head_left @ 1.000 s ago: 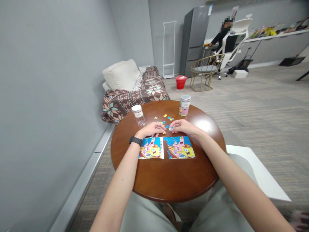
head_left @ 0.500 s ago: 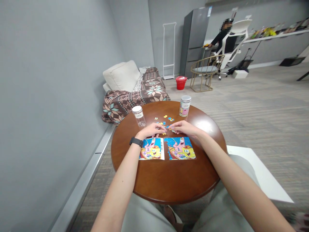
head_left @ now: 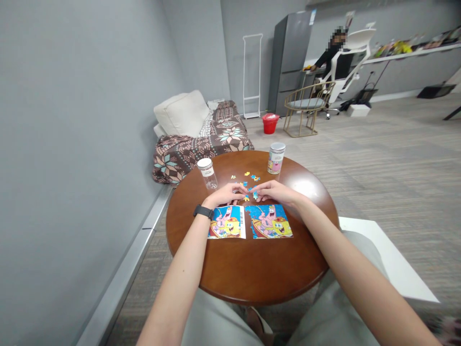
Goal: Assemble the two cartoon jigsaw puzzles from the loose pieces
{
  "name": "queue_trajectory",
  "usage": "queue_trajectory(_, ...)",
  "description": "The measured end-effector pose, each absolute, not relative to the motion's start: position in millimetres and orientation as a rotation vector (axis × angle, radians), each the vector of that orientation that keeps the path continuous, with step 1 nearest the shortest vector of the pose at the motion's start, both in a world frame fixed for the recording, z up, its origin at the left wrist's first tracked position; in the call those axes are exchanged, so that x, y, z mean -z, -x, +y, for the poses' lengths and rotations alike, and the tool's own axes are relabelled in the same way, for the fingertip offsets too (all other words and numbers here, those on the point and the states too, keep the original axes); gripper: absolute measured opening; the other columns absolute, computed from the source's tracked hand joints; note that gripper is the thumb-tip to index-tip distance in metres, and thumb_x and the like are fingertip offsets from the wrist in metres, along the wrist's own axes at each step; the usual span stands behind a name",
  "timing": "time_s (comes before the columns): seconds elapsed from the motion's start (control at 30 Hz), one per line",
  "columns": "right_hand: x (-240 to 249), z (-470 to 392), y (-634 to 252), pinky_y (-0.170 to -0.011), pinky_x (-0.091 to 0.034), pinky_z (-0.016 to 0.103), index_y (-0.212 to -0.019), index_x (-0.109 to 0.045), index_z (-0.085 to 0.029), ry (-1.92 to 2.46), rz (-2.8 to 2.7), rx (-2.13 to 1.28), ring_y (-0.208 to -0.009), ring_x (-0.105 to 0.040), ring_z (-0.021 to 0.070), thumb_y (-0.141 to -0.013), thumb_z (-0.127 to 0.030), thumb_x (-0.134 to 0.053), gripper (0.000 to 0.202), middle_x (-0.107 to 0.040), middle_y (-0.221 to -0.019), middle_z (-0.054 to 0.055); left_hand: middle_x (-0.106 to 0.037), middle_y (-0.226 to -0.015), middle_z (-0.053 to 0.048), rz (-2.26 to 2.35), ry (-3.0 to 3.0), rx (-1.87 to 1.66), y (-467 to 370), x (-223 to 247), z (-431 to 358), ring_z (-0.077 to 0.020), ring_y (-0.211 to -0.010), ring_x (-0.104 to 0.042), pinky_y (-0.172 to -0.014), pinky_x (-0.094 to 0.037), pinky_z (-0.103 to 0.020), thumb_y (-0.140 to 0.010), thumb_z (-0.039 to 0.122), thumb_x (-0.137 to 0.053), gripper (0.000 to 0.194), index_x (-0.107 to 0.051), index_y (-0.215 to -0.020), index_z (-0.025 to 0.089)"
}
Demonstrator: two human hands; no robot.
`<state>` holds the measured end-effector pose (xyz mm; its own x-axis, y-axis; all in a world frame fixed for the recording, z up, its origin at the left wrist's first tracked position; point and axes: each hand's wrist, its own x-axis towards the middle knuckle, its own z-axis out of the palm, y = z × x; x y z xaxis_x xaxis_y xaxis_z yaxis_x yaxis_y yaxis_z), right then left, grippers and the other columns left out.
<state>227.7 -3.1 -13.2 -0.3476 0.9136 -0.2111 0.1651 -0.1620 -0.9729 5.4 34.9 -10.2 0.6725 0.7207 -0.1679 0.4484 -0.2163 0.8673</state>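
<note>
Both hands hover low over loose jigsaw pieces (head_left: 247,197) in the middle of the round table. My left hand (head_left: 229,193), with a black watch on its wrist, has its fingers stretched out and the thumb apart. Opposite it, my right hand (head_left: 272,191) reaches in with its index finger extended among blue and yellow pieces; its other fingers bend a little. The two sets of fingertips almost meet. Below my right hand lies a largely assembled cartoon puzzle (head_left: 272,222) with a jagged left edge. A matching picture sheet (head_left: 227,222) lies beside it, under my left wrist.
A clear jar (head_left: 208,174) with a pale lid stands at the table's left, and a printed tin (head_left: 276,158) at its far right. Beyond the round table (head_left: 252,274) are a cloth-covered sofa (head_left: 216,139), a red bucket (head_left: 270,124), a wire chair (head_left: 306,105) and a person (head_left: 329,54).
The hands have shifted only slightly among the loose pieces. A blue piece by my right fingers and a yellow one by my left now show more plainly. The assembled puzzle looks the same.
</note>
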Motion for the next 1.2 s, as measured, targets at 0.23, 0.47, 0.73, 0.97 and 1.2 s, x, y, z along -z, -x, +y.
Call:
queue_trajectory(0.23,13.3,-5.2,-228.1,-0.063,-0.047,0.023,-0.091,-0.076,-0.016,1.241,-1.545,-1.544,-0.064,-0.061,0.0114,-0.069,-0.020,-0.075,0.022,-0.070,-0.065,0.002,-0.061,-0.065,0.002,0.932,-1.858,-0.333,-6.1,5.0,30.2,-0.0056,-0.046,-0.049,-0.041,-0.034,-0.017,-0.079,0.029,-0.067,0.028,-0.065,-0.102,0.012)
queue_trajectory(0.47,17.0,-3.2,-228.6,-0.061,-0.046,0.023,-0.088,-0.073,-0.015,1.213,-1.560,-1.540,-0.064,-0.060,0.0111,-0.063,-0.024,-0.079,0.028,-0.069,-0.069,0.001,-0.058,-0.059,0.004,0.955,-1.839,-0.326,-7.4,-0.1,26.1,-0.0053,-0.043,-0.046,-0.044,-0.036,-0.018,-0.079,0.025,-0.067,0.026,-0.064,-0.101,0.011)
queue_trajectory(0.73,20.7,-1.2,-230.0,-0.061,-0.045,0.023,-0.087,-0.072,-0.015,1.194,-1.569,-1.520,-0.065,-0.060,0.0114,-0.061,-0.023,-0.079,0.028,-0.069,-0.069,0.001,-0.060,-0.060,0.003,0.921,-1.825,-0.340,-6.8,1.8,26.4,-0.0054,-0.044,-0.048,-0.045,-0.036,-0.018,-0.078,0.028,-0.068,0.028,-0.064,-0.101,0.012)
queue_trajectory(0.97,18.3,-2.5,-229.2,-0.060,-0.045,0.023,-0.085,-0.072,-0.015,1.179,-1.560,-1.531,-0.064,-0.060,0.0113,-0.061,-0.019,-0.077,0.025,-0.069,-0.069,0.001,-0.061,-0.063,0.003,0.911,-1.828,-0.339,-6.8,1.1,26.7,-0.0056,-0.046,-0.048,-0.046,-0.037,-0.019,-0.076,0.029,-0.070,0.029,-0.063,-0.099,0.012)
queue_trajectory(1.2,17.0,-3.7,-229.3,-0.062,-0.047,0.023,-0.084,-0.069,-0.014,1.179,-1.542,-1.565,-0.064,-0.062,0.0120,-0.061,-0.017,-0.077,0.024,-0.069,-0.067,0.001,-0.057,-0.058,0.004,0.925,-1.820,-0.357,-6.2,3.4,28.9,-0.0056,-0.043,-0.046,-0.043,-0.033,-0.018,-0.077,0.032,-0.069,0.031,-0.063,-0.100,0.012)
